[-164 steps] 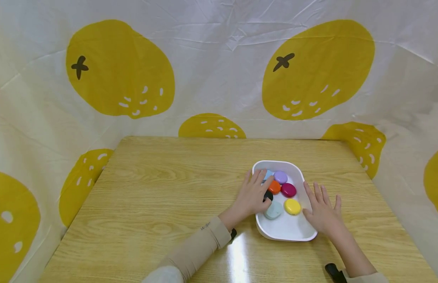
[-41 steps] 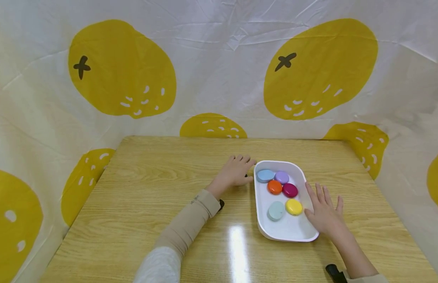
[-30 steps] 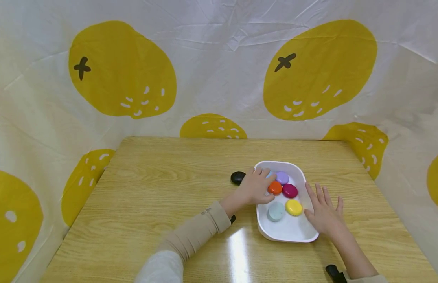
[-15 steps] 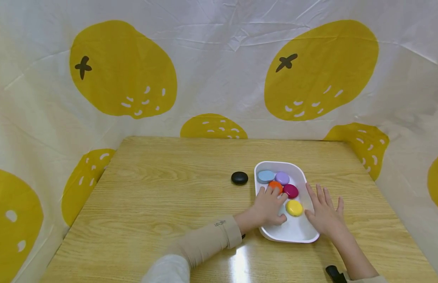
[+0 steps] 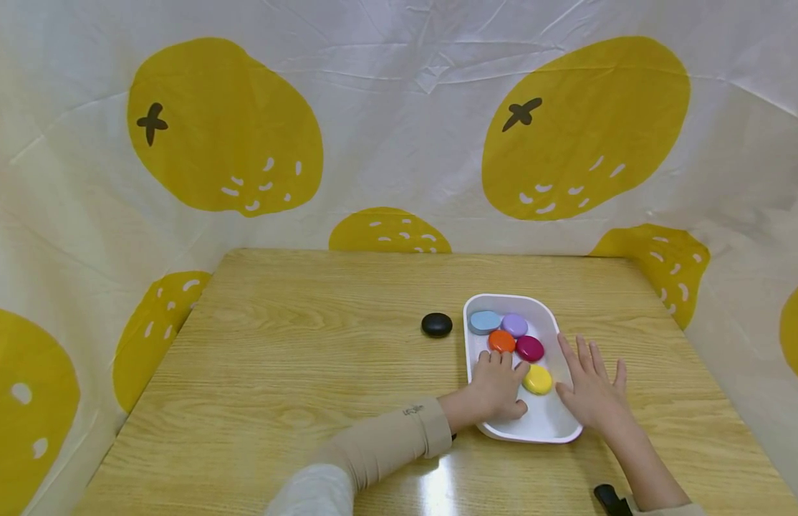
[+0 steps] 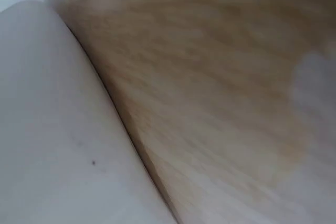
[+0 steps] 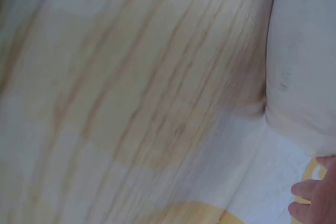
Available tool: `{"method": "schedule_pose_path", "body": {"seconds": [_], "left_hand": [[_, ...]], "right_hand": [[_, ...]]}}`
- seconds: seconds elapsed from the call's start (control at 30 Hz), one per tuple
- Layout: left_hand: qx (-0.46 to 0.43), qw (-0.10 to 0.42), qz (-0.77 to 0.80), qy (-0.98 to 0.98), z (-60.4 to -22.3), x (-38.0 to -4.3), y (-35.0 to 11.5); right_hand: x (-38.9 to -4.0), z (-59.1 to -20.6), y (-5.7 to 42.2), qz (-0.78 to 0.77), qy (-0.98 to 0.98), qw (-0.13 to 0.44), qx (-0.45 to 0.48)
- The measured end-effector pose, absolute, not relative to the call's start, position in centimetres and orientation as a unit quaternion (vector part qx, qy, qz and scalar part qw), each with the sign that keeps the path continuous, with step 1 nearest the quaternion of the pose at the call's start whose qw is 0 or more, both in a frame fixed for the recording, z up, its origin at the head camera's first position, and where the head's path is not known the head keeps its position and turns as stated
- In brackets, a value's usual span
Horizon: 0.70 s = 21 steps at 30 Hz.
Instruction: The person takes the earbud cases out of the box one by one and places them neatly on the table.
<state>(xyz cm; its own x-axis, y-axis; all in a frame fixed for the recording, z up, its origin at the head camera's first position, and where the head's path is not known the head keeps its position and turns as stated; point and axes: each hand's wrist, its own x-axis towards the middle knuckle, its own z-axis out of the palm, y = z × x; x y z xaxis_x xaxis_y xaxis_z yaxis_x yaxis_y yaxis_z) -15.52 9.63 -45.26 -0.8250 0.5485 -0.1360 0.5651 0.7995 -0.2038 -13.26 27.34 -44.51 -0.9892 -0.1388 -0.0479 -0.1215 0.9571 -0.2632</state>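
In the head view a white tray (image 5: 529,430) holds smooth, rounded pebble-like pieces. My left hand (image 5: 498,390) reaches over its left wall, fingers bent down and thumb spread around the place of the pale green piece, which the hand hides. Right by its index finger lies the yellow piece (image 5: 537,380). Farther back are an orange piece (image 5: 501,341), a magenta one (image 5: 530,348), a lilac one (image 5: 514,325) and a light blue one (image 5: 485,322). My right hand (image 5: 592,387) rests against the tray's right side, fingers spread; its fingertips (image 7: 304,190) show in the right wrist view.
A glossy black piece (image 5: 436,325) lies on the wooden table (image 5: 296,358), left of the tray. Behind the table hangs a pale curtain (image 5: 399,143) with big yellow fruit prints. The left wrist view shows mostly sleeve and blurred wood grain.
The black piece has gone from the tray onto the table, released by my left hand. That hand then came back into the tray and moved nearer, over the pale green piece. The right hand stays put.
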Motion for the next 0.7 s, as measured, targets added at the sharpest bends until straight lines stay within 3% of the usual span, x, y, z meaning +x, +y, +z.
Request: {"method": "schedule_pose_path", "body": {"seconds": [0.47,0.7], "left_hand": [[0.293,0.028,-0.106,0.950,-45.8,-15.5,10.0],[0.321,-0.042,-0.093,0.942,-44.4,-16.6,8.8]], "right_hand": [[-13.2,-44.4,27.4,-0.132,0.988,0.029,-0.068],[-13.2,-44.4,27.4,-0.132,0.988,0.032,-0.068]]}}
